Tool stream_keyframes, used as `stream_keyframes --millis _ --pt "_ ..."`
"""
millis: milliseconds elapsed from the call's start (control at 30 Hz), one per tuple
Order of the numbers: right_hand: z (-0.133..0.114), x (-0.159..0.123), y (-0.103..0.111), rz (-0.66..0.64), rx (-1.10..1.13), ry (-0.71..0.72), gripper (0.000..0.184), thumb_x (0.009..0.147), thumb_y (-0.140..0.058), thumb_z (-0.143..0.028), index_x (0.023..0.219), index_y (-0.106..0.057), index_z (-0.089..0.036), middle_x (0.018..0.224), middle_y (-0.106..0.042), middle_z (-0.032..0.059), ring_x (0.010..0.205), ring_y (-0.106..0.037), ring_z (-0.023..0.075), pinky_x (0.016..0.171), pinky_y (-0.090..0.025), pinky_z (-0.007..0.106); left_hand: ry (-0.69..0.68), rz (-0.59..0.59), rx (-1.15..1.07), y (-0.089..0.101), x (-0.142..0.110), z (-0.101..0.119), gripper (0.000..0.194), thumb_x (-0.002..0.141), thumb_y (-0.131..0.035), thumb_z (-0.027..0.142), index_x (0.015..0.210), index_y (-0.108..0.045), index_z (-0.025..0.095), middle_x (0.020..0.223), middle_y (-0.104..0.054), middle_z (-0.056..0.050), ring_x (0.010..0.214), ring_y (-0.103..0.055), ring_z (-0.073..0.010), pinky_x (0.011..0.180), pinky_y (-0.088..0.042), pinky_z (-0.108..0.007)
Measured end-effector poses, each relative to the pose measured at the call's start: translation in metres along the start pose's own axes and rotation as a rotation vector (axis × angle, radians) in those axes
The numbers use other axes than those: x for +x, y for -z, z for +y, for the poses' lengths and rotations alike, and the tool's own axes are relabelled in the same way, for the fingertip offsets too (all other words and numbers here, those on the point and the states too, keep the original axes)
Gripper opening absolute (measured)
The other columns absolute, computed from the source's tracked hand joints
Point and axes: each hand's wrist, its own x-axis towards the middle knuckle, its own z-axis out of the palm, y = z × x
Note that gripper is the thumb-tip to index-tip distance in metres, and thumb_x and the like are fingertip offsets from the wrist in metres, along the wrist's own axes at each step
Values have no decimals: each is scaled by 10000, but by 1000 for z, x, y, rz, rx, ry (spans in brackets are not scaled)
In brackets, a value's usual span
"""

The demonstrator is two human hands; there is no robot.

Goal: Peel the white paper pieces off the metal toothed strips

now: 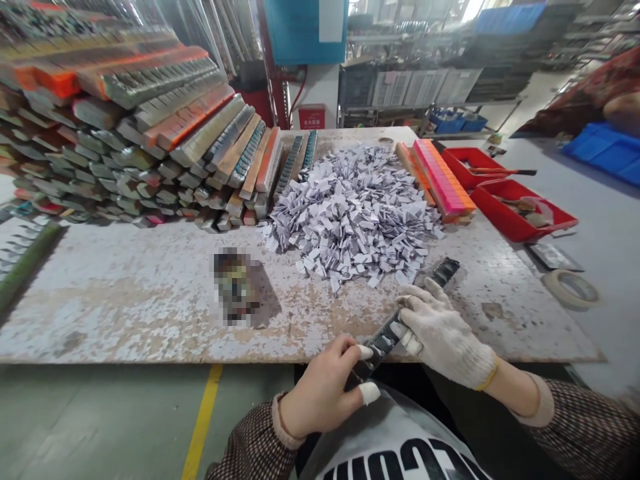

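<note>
L hand (325,387) bare w/ 2 white-capped fingertips (370,393), R hand (443,333) gloved, both gripping, forearms (515,390) angled inward.

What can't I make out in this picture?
All in the head view:
- Dark strip: part of its middle is covered by the gloved right hand, its near end partly by the left hand.
- Small item: masked by pixel blocks.
- Garment: lettering cut off by the bottom edge.
- Green bar: cut off by the left edge.
</note>
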Motion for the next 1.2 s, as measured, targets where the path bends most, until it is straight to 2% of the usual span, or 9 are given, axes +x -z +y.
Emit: stream_keyframes --millis 267,500,633,733,833,967,1033,1133,1200 --pt "-5 -6 -11 103 -5 24 218 990 -548 -184 834 -700 -201 1062 -735 84 1298 -585 319 1263 -256 623 29 2 19 1 1 2 400 930 -690 332 1302 -579 235 1253 -570 -97 1108 -617 -259 993 -531 -405" --pt "-2 14 -6 -52 19 40 149 857 -616 -167 742 -694 -221 907 -698 71 1086 -633 299 1237 -320 592 48 -3 64 -1 2 4 374 921 -691 317 1267 -576 238 1266 -558 -95 1110 -618 -261 982 -536 -402" --pt "-4 18 -4 -90 1 65 154 863 -620 -148 748 -695 -218 907 -693 73 1073 -628 295 1235 -322 586 63 1 62 -1 2 6 381 907 -687 272 1266 -573 220 1265 -550 -98 1126 -601 -265 995 -523 -412" --pt "0 11 -9 -45 45 55 163 904 -618 -182 759 -685 -215 932 -699 75 1100 -632 298 1216 -353 596 68 9 59 -1 2 7 352 901 -698 272 1228 -580 213 1255 -553 -97 1106 -610 -261 978 -525 -403" --pt "10 2 -18 21 130 80 215 968 -614 -265 763 -651 -210 998 -697 95 1101 -637 291 1164 -431 566 59 20 48 -2 4 5 351 903 -713 287 1222 -584 223 1246 -563 -87 1094 -621 -250 968 -527 -387" --pt "25 -10 -27 144 177 75 244 987 -625 -342 782 -576 -220 1099 -693 136 1123 -646 299 1077 -519 535 45 26 84 -5 11 4 361 878 -751 299 1196 -602 214 1213 -588 -82 1050 -635 -244 935 -533 -371" --pt "31 -14 -28 209 206 71 221 997 -606 -337 813 -551 -227 1111 -692 136 1155 -645 306 1059 -533 544 3 12 105 -4 15 4 419 860 -792 362 1205 -613 207 1215 -607 -91 1036 -643 -249 918 -535 -365" --pt "38 -18 -29 250 275 59 169 1014 -559 -324 872 -544 -233 1123 -686 130 1183 -642 307 1053 -535 557 -92 -46 65 4 23 5 534 833 -828 531 1216 -633 214 1165 -659 -79 1025 -658 -251 895 -540 -346" --pt "40 -20 -33 277 313 45 133 1017 -546 -315 911 -549 -235 1160 -676 133 1204 -633 306 1064 -526 558 -89 -8 59 16 36 2 464 899 -765 536 1215 -629 225 1090 -683 -55 978 -669 -231 874 -546 -336"
